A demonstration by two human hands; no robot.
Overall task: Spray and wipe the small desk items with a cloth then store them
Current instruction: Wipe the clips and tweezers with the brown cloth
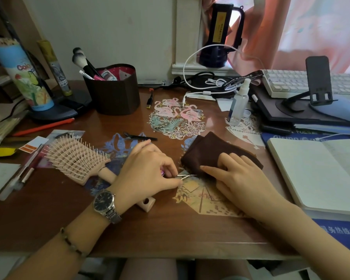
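My left hand pinches a small metal tool with a pink handle flat on the wooden desk; its thin tips point right, toward the cloth. My right hand rests on a folded brown cloth, fingers spread over its near edge. A clear spray bottle stands upright behind the cloth, untouched. A black hair clip lies beyond my left hand. A pink hairbrush lies to the left, its handle under my left wrist.
A dark brown holder with makeup brushes stands at the back. Paper cut-outs cover the desk middle. An open notebook lies right, with a keyboard, phone stand and mouse behind. Pens and an orange pencil lie left.
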